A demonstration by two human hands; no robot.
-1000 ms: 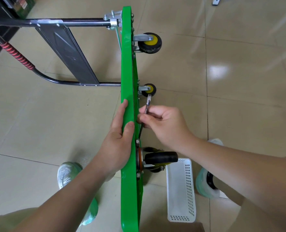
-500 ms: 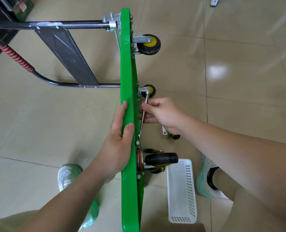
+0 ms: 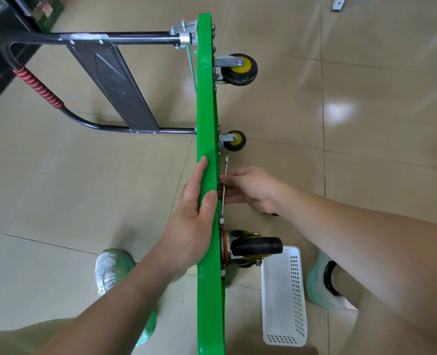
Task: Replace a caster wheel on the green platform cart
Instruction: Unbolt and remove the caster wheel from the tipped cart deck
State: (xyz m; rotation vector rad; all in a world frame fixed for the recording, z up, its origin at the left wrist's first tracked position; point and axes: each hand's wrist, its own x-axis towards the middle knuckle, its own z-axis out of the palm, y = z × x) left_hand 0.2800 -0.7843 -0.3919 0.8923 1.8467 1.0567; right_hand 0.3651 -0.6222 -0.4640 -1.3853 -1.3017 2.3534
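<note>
beige floor tiles (image 3: 381, 206) (glossy, glare-spotted) under the tipped cart (image 3: 206, 98).

One head-worn camera looks steeply down, close over the cart (image 3: 207, 98)

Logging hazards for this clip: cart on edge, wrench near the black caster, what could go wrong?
The green platform cart stands on edge, steadied by the left hand; a hard pull could tip it. The wrench in the right hand could slip, banging knuckles against the cart.
</note>
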